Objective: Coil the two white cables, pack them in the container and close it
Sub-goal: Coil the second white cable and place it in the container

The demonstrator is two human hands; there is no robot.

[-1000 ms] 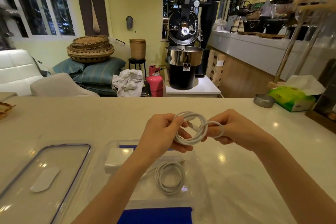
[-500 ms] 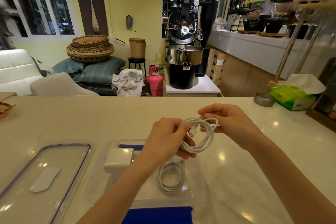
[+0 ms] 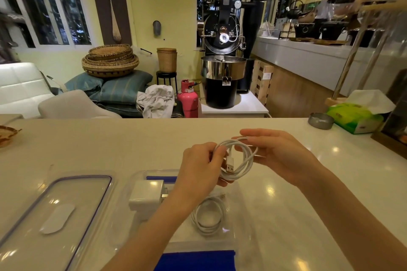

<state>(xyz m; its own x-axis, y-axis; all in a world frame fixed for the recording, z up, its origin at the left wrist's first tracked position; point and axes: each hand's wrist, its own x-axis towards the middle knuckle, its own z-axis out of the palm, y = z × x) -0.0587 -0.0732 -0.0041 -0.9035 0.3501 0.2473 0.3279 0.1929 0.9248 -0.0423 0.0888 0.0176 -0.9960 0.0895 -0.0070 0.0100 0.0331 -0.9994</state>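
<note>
My left hand point(image 3: 200, 167) pinches a coiled white cable point(image 3: 242, 160) above the far edge of the clear container point(image 3: 239, 211); its USB plug hangs down inside the loop. My right hand point(image 3: 279, 156) touches the coil's right side with fingers spread. A second coiled white cable point(image 3: 209, 218) lies inside the container, beside a white charger block point(image 3: 146, 196). The clear lid point(image 3: 55, 215) with a dark rim lies flat on the counter to the container's left.
A green tissue pack point(image 3: 354, 117) and a small metal dish point(image 3: 320, 120) stand at the counter's far right. A woven item point(image 3: 6, 136) sits at the left edge. Blue latches point(image 3: 195, 260) show at the container's near and far ends.
My right hand let go of its closed grip on the coil and its fingers spread. The coil settled into a rounder loop, with the plug now hanging in its middle.
</note>
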